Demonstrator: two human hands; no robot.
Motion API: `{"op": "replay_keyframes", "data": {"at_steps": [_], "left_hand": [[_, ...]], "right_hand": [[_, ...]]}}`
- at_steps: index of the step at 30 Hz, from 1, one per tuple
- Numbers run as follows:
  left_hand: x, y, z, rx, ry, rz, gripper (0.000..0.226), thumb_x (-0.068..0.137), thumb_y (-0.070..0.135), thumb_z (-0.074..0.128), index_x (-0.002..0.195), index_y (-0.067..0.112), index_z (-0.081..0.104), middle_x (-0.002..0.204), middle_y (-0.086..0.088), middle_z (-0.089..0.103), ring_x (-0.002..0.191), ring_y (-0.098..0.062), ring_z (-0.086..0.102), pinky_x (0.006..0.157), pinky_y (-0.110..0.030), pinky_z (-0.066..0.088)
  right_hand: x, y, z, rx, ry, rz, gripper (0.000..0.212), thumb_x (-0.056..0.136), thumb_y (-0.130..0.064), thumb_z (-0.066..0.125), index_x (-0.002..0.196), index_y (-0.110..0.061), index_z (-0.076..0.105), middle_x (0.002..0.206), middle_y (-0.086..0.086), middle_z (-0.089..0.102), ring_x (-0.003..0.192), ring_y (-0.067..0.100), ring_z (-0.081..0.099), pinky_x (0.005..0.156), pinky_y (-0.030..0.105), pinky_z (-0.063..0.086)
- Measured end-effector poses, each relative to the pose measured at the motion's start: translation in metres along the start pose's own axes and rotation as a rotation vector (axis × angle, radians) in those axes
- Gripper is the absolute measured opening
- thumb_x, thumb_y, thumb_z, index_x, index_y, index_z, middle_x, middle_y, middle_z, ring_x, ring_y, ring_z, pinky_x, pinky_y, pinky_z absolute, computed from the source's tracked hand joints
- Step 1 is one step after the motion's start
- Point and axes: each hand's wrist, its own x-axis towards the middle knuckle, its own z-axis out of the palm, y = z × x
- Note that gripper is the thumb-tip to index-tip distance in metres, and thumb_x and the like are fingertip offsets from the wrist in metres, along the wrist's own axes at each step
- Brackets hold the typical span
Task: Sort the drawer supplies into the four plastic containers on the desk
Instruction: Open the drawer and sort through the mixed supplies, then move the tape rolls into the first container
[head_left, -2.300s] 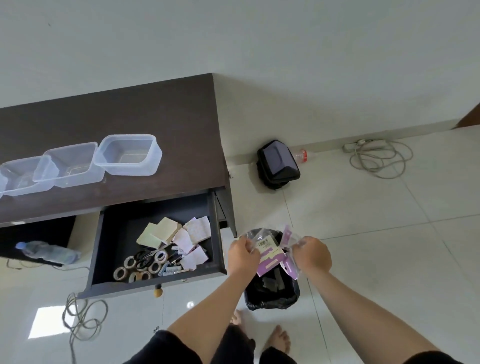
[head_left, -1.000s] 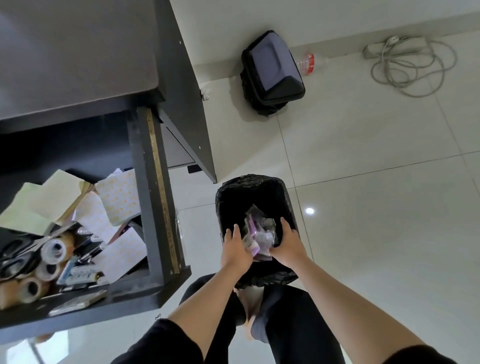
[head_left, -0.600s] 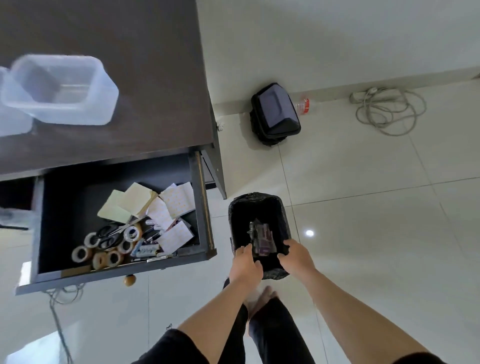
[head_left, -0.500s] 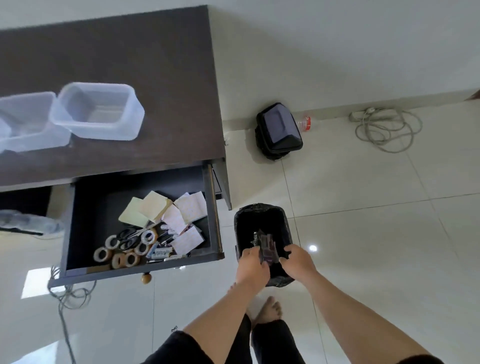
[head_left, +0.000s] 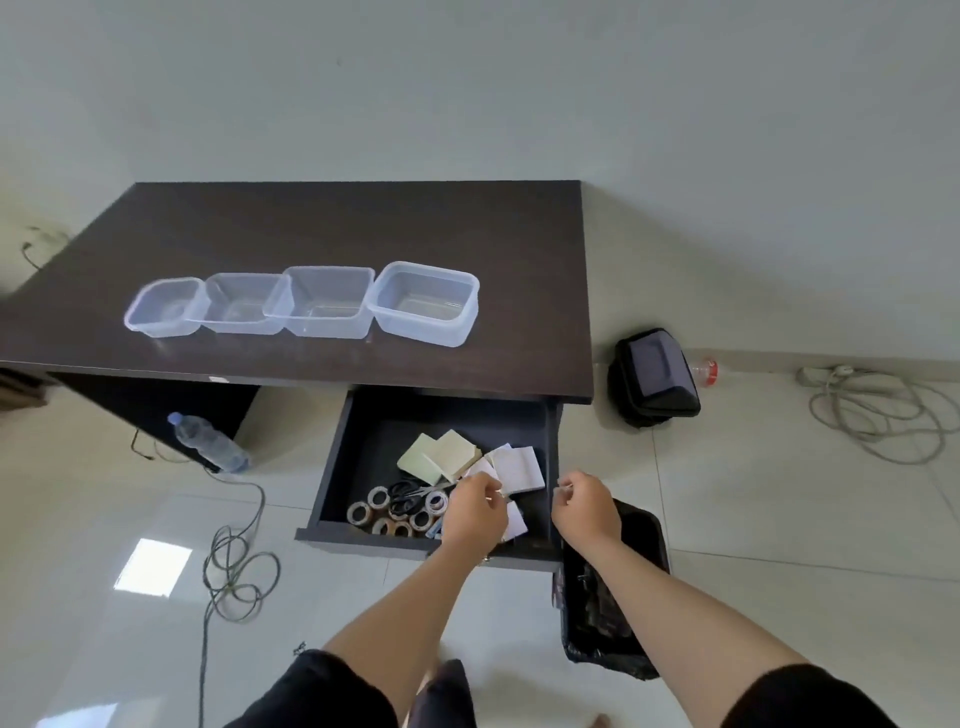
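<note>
Four clear plastic containers stand empty in a row on the dark desk (head_left: 337, 223): the leftmost (head_left: 165, 307), two middle ones (head_left: 240, 304) (head_left: 324, 301), and the rightmost (head_left: 426, 304). Below the desk, the open drawer (head_left: 366, 441) holds pale yellow sticky notes (head_left: 441, 457), white note pads (head_left: 517, 467), several tape rolls (head_left: 382, 514) and black scissors (head_left: 410, 491). My left hand (head_left: 475, 512) hovers over the drawer's front right part, fingers curled, covering some items. My right hand (head_left: 584, 506) is beside it at the drawer's right edge, loosely curled. I see nothing held in either.
A black-lined waste bin (head_left: 644, 540) with wrappers inside stands on the floor right of the drawer, under my right forearm. A black bag (head_left: 654, 376) leans by the wall. A water bottle (head_left: 210, 444) and cables (head_left: 236, 571) lie on the left floor, a power strip cord (head_left: 878, 415) at right.
Both hands let go of the plastic wrappers in the waste bin and moved up and left over the open drawer. The view rose, showing the whole desk and all containers.
</note>
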Motion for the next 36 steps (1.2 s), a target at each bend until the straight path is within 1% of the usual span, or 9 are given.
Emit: {"op": "replay_keyframes", "data": {"at_steps": [3, 7, 10, 13, 21, 25, 28, 32, 36], "left_hand": [[0.023, -0.045, -0.045, 0.038, 0.045, -0.060, 0.021, 0.089, 0.014, 0.047, 0.105, 0.015, 0.061, 0.108, -0.002, 0.061, 0.095, -0.019, 0.059, 0.085, -0.035, 0.052], [0.053, -0.104, -0.097, 0.088, 0.042, -0.119, 0.022, 0.091, 0.014, 0.050, 0.110, 0.013, 0.060, 0.112, -0.004, 0.057, 0.096, -0.019, 0.058, 0.085, -0.031, 0.051], [0.072, -0.141, -0.122, 0.134, -0.017, -0.134, 0.021, 0.089, 0.015, 0.055, 0.109, 0.013, 0.059, 0.113, -0.005, 0.056, 0.095, -0.020, 0.059, 0.084, -0.030, 0.051], [0.088, -0.165, -0.132, 0.200, -0.100, -0.091, 0.025, 0.086, 0.012, 0.055, 0.110, 0.012, 0.060, 0.113, -0.005, 0.056, 0.096, -0.022, 0.059, 0.086, -0.030, 0.050], [0.114, -0.176, -0.112, 0.409, -0.374, 0.021, 0.036, 0.084, 0.006, 0.054, 0.120, 0.010, 0.055, 0.125, -0.011, 0.049, 0.102, -0.030, 0.058, 0.087, -0.035, 0.051], [0.122, -0.173, -0.099, 0.450, -0.311, -0.035, 0.047, 0.082, -0.001, 0.056, 0.126, 0.015, 0.051, 0.129, -0.011, 0.041, 0.107, -0.030, 0.055, 0.086, -0.034, 0.052], [0.126, -0.176, -0.091, 0.411, -0.263, -0.032, 0.043, 0.079, -0.005, 0.057, 0.115, 0.018, 0.054, 0.124, -0.010, 0.042, 0.107, -0.028, 0.051, 0.081, -0.032, 0.052], [0.132, -0.179, -0.089, 0.380, -0.271, -0.025, 0.038, 0.077, -0.007, 0.059, 0.105, 0.018, 0.055, 0.119, -0.009, 0.044, 0.092, -0.025, 0.054, 0.071, -0.027, 0.047], [0.135, -0.181, -0.089, 0.335, -0.287, -0.022, 0.037, 0.077, -0.004, 0.063, 0.105, 0.019, 0.056, 0.119, -0.008, 0.044, 0.077, -0.020, 0.052, 0.069, -0.024, 0.045]], "right_hand": [[0.008, -0.038, 0.034, -0.060, -0.069, -0.061, 0.021, 0.091, -0.019, 0.048, 0.106, -0.014, 0.061, 0.106, 0.002, 0.063, 0.093, 0.022, 0.059, 0.067, 0.028, 0.045], [0.013, -0.079, 0.086, -0.094, -0.189, -0.051, 0.016, 0.089, -0.020, 0.052, 0.099, -0.017, 0.065, 0.101, 0.002, 0.065, 0.088, 0.022, 0.060, 0.068, 0.029, 0.049], [0.016, -0.097, 0.124, -0.112, -0.254, -0.015, 0.014, 0.087, -0.019, 0.055, 0.095, -0.017, 0.067, 0.097, 0.004, 0.067, 0.086, 0.023, 0.061, 0.074, 0.033, 0.053], [0.017, -0.105, 0.154, -0.143, -0.287, 0.051, 0.022, 0.086, -0.020, 0.060, 0.107, -0.019, 0.064, 0.108, 0.002, 0.065, 0.099, 0.024, 0.061, 0.078, 0.031, 0.050], [0.035, -0.104, 0.178, -0.345, -0.363, 0.139, 0.037, 0.080, -0.020, 0.068, 0.116, -0.025, 0.061, 0.120, 0.001, 0.062, 0.109, 0.025, 0.059, 0.080, 0.031, 0.049], [0.040, -0.099, 0.183, -0.343, -0.308, 0.135, 0.021, 0.080, -0.026, 0.071, 0.100, -0.027, 0.065, 0.118, 0.002, 0.053, 0.096, 0.023, 0.060, 0.071, 0.029, 0.047], [0.043, -0.094, 0.186, -0.367, -0.292, 0.106, 0.023, 0.077, -0.031, 0.074, 0.099, -0.026, 0.068, 0.119, 0.002, 0.046, 0.099, 0.023, 0.057, 0.077, 0.033, 0.050], [0.044, -0.089, 0.189, -0.400, -0.296, 0.048, 0.043, 0.070, -0.042, 0.080, 0.105, -0.022, 0.067, 0.119, 0.002, 0.047, 0.104, 0.025, 0.055, 0.081, 0.036, 0.050], [0.046, -0.088, 0.192, -0.384, -0.267, 0.024, 0.035, 0.079, -0.034, 0.073, 0.110, -0.021, 0.066, 0.120, 0.003, 0.047, 0.096, 0.024, 0.059, 0.078, 0.034, 0.051]]}}
